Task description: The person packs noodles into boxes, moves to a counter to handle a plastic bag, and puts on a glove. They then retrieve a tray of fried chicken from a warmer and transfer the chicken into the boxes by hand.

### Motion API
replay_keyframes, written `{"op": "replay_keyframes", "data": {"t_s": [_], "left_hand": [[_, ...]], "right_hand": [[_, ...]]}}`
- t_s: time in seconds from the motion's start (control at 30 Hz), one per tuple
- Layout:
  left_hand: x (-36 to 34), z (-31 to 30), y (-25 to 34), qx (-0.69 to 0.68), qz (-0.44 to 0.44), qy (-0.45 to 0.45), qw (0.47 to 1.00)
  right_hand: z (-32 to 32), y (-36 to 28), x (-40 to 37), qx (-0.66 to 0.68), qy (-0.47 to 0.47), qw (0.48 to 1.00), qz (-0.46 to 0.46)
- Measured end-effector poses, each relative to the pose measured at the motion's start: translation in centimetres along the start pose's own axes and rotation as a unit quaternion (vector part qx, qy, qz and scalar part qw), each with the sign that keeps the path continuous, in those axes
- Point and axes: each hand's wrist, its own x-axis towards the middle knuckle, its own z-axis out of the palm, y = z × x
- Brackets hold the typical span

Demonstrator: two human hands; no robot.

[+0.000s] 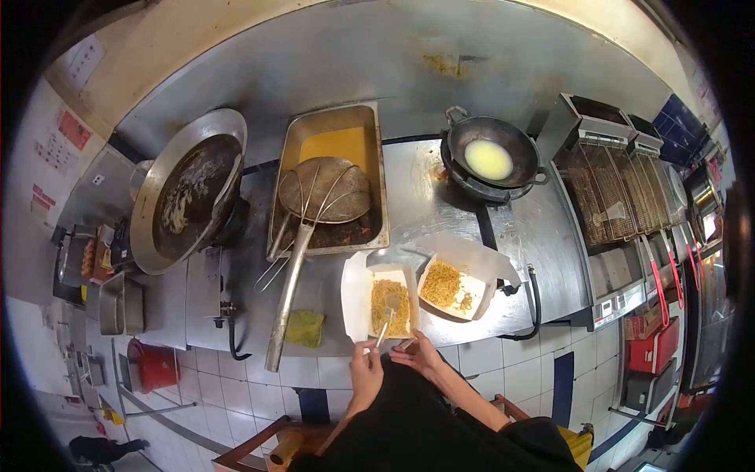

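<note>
Two white takeaway boxes stand open on the steel counter near its front edge. Noodles fill the left box [414, 275], and a spoon or fork [385, 326] rests with its head in them. My left hand [366, 377] is closed on the handle of that utensil at the box's front. Just to the right, my right hand [418, 355] is closed at the box's front edge, around something small that I cannot make out. Noodles also lie in the right box [481, 295], bunched toward its left and middle, untouched by either hand.
Behind the boxes, a steel tray [383, 181] holds strainers [324, 189], one long handle crossing the front edge. A large wok [145, 216] of dark liquid stands left, a small wok [513, 134] back right. Fryer baskets [621, 189] are at right, a green cloth [305, 329] at the front edge.
</note>
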Motion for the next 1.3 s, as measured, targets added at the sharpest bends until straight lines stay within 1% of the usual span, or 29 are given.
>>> {"op": "replay_keyframes", "data": {"t_s": [0.07,0.1,0.17,0.2,0.27,0.33,0.37,0.4,0.43,0.47,0.53,0.57,0.67,0.7,0.77,0.8,0.83,0.87,0.93,1.0,1.03,1.07,1.1,1.13,1.17,1.2,1.23,1.27,1.3], "left_hand": [[1.0,0.7,-3.0,0.053,0.029,-0.025,0.998],[0.7,0.5,-3.4,0.072,0.036,-0.033,0.996],[-0.5,-0.3,-2.4,0.071,0.027,-0.055,0.996],[-0.9,-0.7,-2.3,0.069,0.02,-0.071,0.995],[-1.1,-0.8,-3.8,0.078,0.027,-0.076,0.994],[-1.5,-1.0,-4.6,0.116,-0.026,-0.099,0.988],[-1.8,-1.1,-5.2,0.111,-0.031,-0.104,0.988],[-2.1,-1.2,-5.7,0.112,-0.012,-0.099,0.989],[-2.4,-1.4,-6.2,0.113,0.01,-0.091,0.989],[-2.7,-1.8,-6.4,0.11,0.009,-0.09,0.99],[-3.6,-2.5,-6.6,0.099,-0.021,-0.103,0.99],[-3.9,-2.8,-7.0,0.097,-0.018,-0.103,0.99],[-4.8,-4.4,-8.5,0.072,-0.025,-0.11,0.991],[-5.0,-5.0,-8.3,0.066,-0.014,-0.109,0.992],[-5.8,-6.3,-5.0,0.034,0.007,-0.118,0.992],[-6.2,-6.7,-3.4,0.0,-0.01,-0.128,0.992],[-6.6,-6.8,-1.9,-0.016,-0.019,-0.123,0.992],[-6.9,-6.7,-0.7,-0.031,-0.032,-0.112,0.993],[-5.9,-5.1,2.8,-0.037,0.001,-0.092,0.995],[-3.5,-2.5,6.4,-0.044,0.033,-0.067,0.996],[-1.3,-0.5,8.2,0.003,0.139,-0.047,0.989],[0.5,1.4,10.8,0.05,0.242,-0.024,0.969],[2.2,3.2,14.9,0.069,0.244,-0.037,0.967],[3.9,4.9,19.2,0.088,0.245,-0.048,0.964],[7.0,7.5,21.2,0.114,0.316,-0.001,0.942],[9.3,9.7,24.6,0.121,0.375,0.015,0.919],[11.7,11.6,27.6,0.188,0.342,-0.006,0.921],[16.0,13.9,28.4,0.218,0.391,-0.017,0.894],[18.2,16.2,30.3,0.24,0.402,0.007,0.884]], "right_hand": [[1.1,0.1,0.5,0.077,-0.017,0.997,0.01],[1.2,0.1,1.3,0.079,-0.014,0.997,0.008],[0.8,0.8,2.9,0.102,-0.054,0.993,-0.021],[0.9,1.1,3.0,0.105,-0.049,0.993,-0.02],[1.0,0.8,3.3,0.067,-0.058,0.995,-0.055],[2.1,0.2,2.0,0.047,-0.038,0.996,-0.062],[2.1,0.0,1.7,0.068,-0.023,0.997,-0.041],[2.0,0.2,1.5,0.089,-0.009,0.996,-0.018],[2.0,0.3,1.7,0.083,-0.001,0.996,-0.015],[2.1,0.3,1.7,0.08,0.0,0.997,-0.016],[2.5,0.0,1.5,0.077,0.024,0.997,-0.014],[2.3,0.0,1.7,0.076,0.025,0.997,-0.017],[1.5,0.1,1.7,0.05,-0.027,0.998,-0.008],[1.8,0.1,1.4,0.042,-0.019,0.999,-0.003],[1.8,-0.2,1.3,0.037,-0.012,0.999,0.008],[1.5,-0.2,1.2,0.037,-0.017,0.999,0.021],[0.8,-0.1,1.2,0.008,-0.05,0.998,0.021],[0.8,-0.5,0.2,-0.037,-0.05,0.997,0.034],[-1.5,-0.1,0.3,-0.129,-0.097,0.986,0.045],[-3.3,-1.1,-1.8,-0.262,-0.153,0.953,0.024],[-4.3,-1.6,-2.7,-0.266,-0.16,0.951,0.014],[-5.5,-2.0,-3.6,-0.303,-0.145,0.942,-0.008],[-7.0,-2.5,-4.1,-0.339,-0.13,0.931,-0.029],[-8.6,-3.3,-4.4,-0.343,-0.139,0.928,-0.036],[-10.3,-4.0,-4.6,-0.317,-0.137,0.937,-0.06],[-11.6,-4.9,-5.7,-0.288,-0.136,0.945,-0.08],[-13.2,-5.8,-6.7,-0.279,-0.107,0.949,-0.101],[-14.7,-6.9,-7.9,-0.274,-0.105,0.943,-0.158],[-16.7,-7.1,-7.2,-0.256,-0.078,0.95,-0.159]]}}
